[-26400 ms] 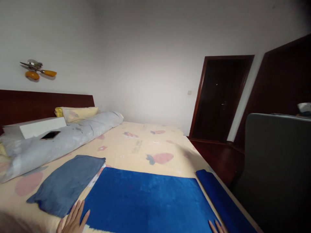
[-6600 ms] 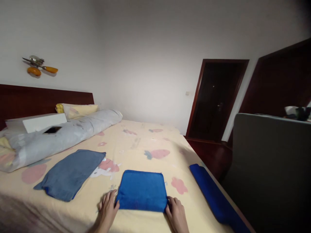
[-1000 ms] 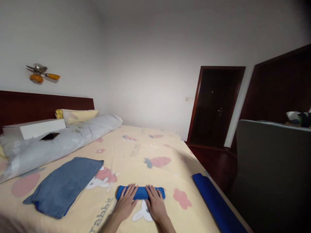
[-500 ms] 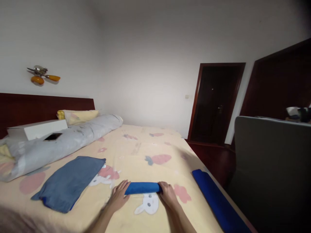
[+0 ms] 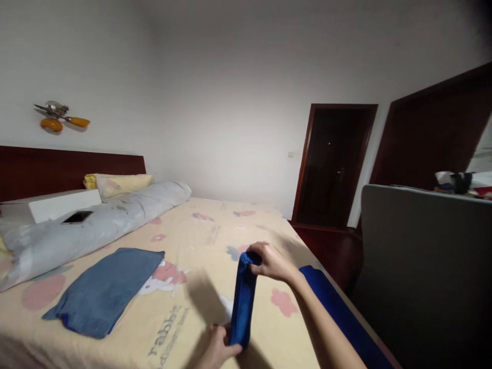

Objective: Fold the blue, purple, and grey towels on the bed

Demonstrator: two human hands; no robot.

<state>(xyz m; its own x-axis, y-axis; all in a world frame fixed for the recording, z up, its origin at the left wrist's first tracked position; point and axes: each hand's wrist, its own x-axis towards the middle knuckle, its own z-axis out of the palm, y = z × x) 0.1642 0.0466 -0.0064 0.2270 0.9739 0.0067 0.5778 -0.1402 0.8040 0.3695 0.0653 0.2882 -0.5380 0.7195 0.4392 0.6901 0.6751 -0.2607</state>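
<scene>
A tightly rolled blue cloth stands nearly upright above the bed, tilted a little. My right hand grips its top end, with the thumb at the front. Down at the lower end, my left hand holds it between thumb and fingers. To the left, a grey-blue cloth bag with blue edging lies flat on the sheet. A long folded blue cloth lies along the bed's right edge, partly behind my right forearm.
The bed's patterned sheet spreads under everything. Toward the headboard lie a grey bolster, a phone, a white box and a yellow pillow. A dark grey panel stands at right.
The rolled cloth has turned from lying level on the bed to nearly upright. My right hand rose with its top end; my left hand moved lower and to the right.
</scene>
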